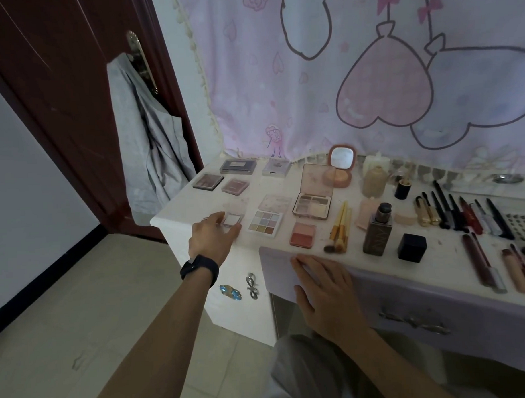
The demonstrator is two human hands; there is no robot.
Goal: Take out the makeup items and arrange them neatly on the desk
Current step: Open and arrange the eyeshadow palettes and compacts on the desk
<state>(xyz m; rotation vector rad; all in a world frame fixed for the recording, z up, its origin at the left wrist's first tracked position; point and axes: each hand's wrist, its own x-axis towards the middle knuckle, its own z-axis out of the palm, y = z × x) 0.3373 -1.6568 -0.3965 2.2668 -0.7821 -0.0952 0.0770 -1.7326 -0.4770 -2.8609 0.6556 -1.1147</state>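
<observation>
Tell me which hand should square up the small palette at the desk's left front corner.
Left. The left hand has its fingers and thumb on either side of the small palette. The right hand lies flat on the drawer front, farther away.

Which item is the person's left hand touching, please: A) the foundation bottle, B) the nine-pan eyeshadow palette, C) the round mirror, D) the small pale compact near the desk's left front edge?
D: the left hand has fingers and thumb on the small pale compact, left of the nine-pan palette.

Dim, soft, even light; wide-angle bending at the edges.
</observation>
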